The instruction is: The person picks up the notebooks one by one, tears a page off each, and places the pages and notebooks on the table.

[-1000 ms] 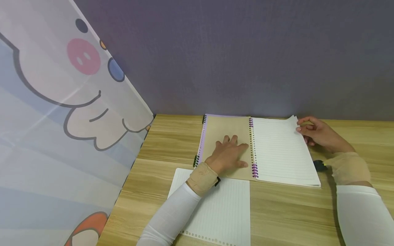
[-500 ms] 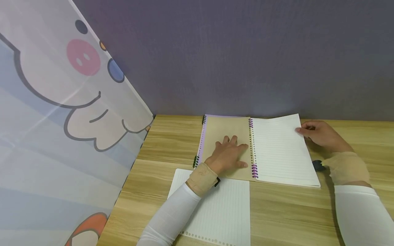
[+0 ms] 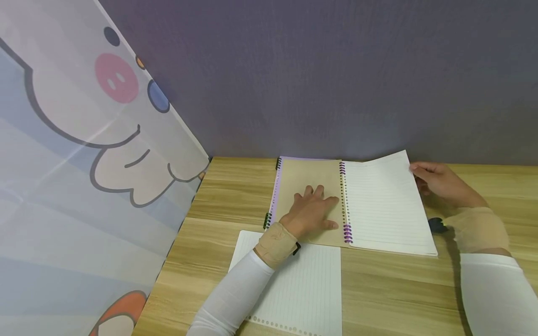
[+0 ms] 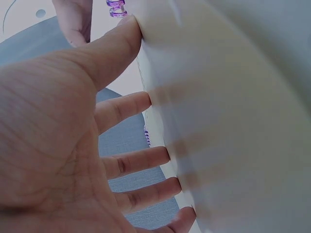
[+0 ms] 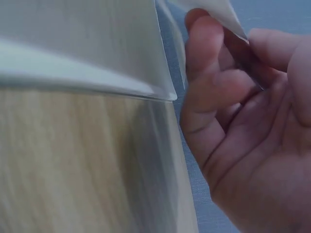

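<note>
An open spiral notebook with purple rings lies on the wooden table, its brown cover (image 3: 308, 175) on the left and a lined white page (image 3: 378, 205) on the right. My left hand (image 3: 310, 212) presses the brown cover with spread fingers; in the left wrist view the fingertips (image 4: 160, 154) meet its surface. At the page's far right corner my right hand (image 3: 441, 184) pinches the sheet, which rises off the pages below. The right wrist view shows the sheet's corner (image 5: 221, 14) between thumb and fingers, the other fingers curled.
A loose lined sheet (image 3: 311, 284) with punched holes lies under the left forearm. Beneath the brown cover a purple notebook with dark rings (image 3: 267, 220) shows its edge. A grey wall (image 3: 319, 84) stands behind the table, and a cartoon-printed panel (image 3: 63, 196) at left.
The right hand has gone from fingering the loose page corners to lifting one sheet's far corner, which now stands higher. The left hand has stayed in place.
</note>
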A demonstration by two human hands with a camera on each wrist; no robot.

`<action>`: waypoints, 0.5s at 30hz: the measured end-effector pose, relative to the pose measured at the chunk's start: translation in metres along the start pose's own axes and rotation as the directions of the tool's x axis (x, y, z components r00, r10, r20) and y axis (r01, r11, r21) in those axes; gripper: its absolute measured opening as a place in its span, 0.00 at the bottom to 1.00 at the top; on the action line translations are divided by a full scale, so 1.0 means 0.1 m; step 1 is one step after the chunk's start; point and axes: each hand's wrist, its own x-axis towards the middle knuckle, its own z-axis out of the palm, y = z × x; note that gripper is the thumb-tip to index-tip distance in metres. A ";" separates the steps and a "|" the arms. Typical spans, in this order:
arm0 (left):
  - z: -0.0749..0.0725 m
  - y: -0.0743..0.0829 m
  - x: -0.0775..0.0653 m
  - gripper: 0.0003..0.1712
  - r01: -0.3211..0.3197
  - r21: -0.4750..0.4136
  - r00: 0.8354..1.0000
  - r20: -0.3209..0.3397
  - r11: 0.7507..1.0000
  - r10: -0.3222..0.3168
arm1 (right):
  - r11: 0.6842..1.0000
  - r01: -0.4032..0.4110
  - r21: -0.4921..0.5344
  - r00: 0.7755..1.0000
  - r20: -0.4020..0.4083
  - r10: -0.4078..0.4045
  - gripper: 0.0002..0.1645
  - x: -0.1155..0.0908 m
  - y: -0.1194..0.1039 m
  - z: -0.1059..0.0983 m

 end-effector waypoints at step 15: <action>0.02 -0.01 0.01 0.38 -0.002 0.002 1.000 -0.001 1.000 0.002 | 0.983 0.070 0.173 0.991 0.098 -0.087 0.23 0.01 0.05 0.00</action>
